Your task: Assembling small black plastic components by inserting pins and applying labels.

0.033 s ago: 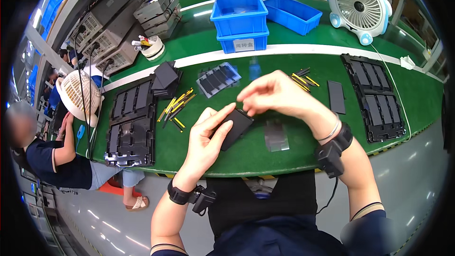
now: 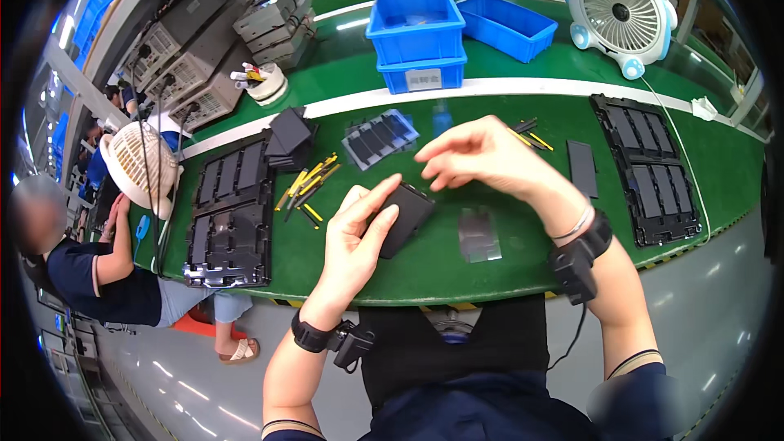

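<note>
Holding a flat black piece (image 2: 403, 216) over the green table (image 2: 425, 265), the left hand (image 2: 355, 237) is gripping it tight while the right hand (image 2: 478, 155) is hovering open above, with black trays (image 2: 229, 212) waiting nearby.

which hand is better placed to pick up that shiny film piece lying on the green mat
Right. The right hand hovers empty, open-fingered, just above the shiny film piece; the left hand is occupied gripping the black flat part.
</note>
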`<action>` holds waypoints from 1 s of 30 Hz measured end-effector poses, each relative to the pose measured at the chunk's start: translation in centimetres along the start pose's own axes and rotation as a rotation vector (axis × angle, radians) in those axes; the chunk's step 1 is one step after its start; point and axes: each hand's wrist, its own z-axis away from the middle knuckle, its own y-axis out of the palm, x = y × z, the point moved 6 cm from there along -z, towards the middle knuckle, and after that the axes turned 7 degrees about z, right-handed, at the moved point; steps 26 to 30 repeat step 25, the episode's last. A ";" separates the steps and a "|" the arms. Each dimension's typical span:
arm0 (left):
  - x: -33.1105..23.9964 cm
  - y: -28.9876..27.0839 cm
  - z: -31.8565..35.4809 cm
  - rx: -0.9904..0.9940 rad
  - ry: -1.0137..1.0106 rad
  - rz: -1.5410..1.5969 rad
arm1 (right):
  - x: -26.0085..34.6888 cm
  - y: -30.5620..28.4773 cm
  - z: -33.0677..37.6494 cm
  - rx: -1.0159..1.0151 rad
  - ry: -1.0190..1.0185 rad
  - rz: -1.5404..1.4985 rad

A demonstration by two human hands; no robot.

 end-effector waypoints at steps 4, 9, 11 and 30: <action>0.8 -1.0 0.4 -0.150 -0.034 0.216 | -0.3 -4.9 0.7 -0.224 -0.113 0.449; 0.9 -1.8 0.8 -0.327 -0.087 0.303 | 1.2 -8.3 2.4 -0.581 -0.038 1.025; 1.8 -2.6 1.3 -0.402 -0.100 0.323 | 1.1 -9.5 2.7 -0.651 -0.035 1.100; -0.8 -3.0 4.2 -0.341 -0.234 0.007 | -0.4 -11.8 3.0 -0.538 0.147 1.165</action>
